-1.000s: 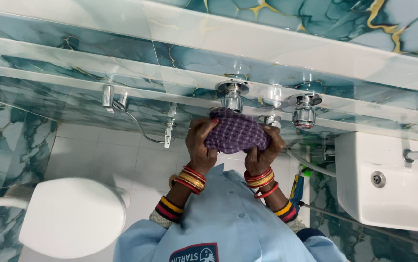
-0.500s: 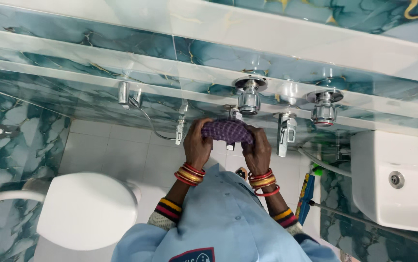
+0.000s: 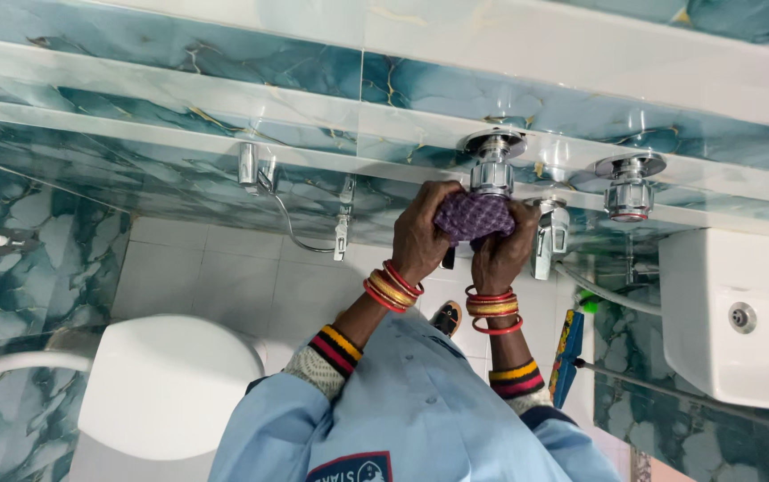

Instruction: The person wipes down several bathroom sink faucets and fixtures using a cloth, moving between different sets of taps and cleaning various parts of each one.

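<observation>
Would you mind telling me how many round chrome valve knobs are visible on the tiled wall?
2: one chrome knob just above the purple cloth held by both hands, another chrome knob farther right near the white basin. The cloth may hide more fittings.

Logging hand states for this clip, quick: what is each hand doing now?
Left hand: closed on the purple knitted cloth under the chrome wall tap.
Right hand: closed on the same cloth.

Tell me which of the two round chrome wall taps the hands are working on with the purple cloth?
The chrome tap nearer the toilet: both hands, left hand and right hand, press the purple cloth just beneath it. The other tap, nearer the white basin, is untouched.
</observation>
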